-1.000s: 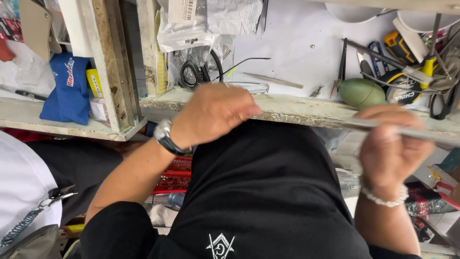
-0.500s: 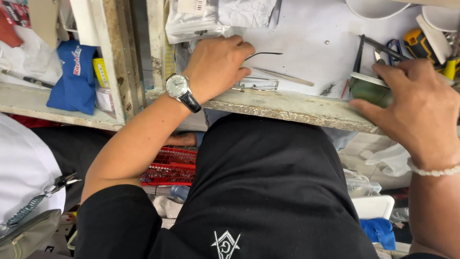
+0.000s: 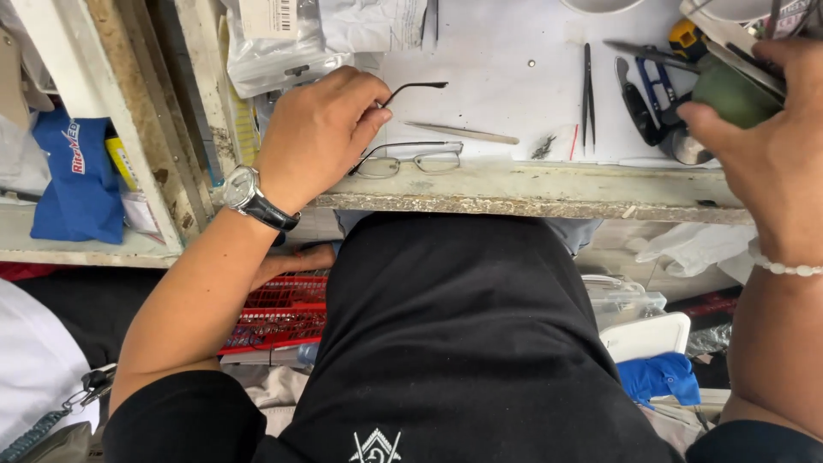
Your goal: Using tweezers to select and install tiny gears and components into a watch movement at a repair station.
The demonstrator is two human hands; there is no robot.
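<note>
A thin wire spectacle frame (image 3: 413,160) lies on the white worktop (image 3: 514,77) near its front edge. One temple (image 3: 417,86) sticks up and to the right. My left hand (image 3: 315,137), with a wristwatch, pinches the frame at its left end. At the right edge, my right hand (image 3: 767,150) is closed around a rounded green object (image 3: 729,90), held just above a cluster of tools. A flat metal piece runs across the top of that hand.
Black tweezers (image 3: 587,94), blue-handled pliers (image 3: 656,77) and a thin stick (image 3: 463,133) lie on the worktop. Plastic bags (image 3: 283,39) sit at the back left. A blue pouch (image 3: 77,180) rests on a side shelf. Below the bench is a red basket (image 3: 274,313).
My left hand moved from the bench edge onto the spectacle frame. My right hand rose from below the bench, reached the green object that lay on the worktop, and closed on it.
</note>
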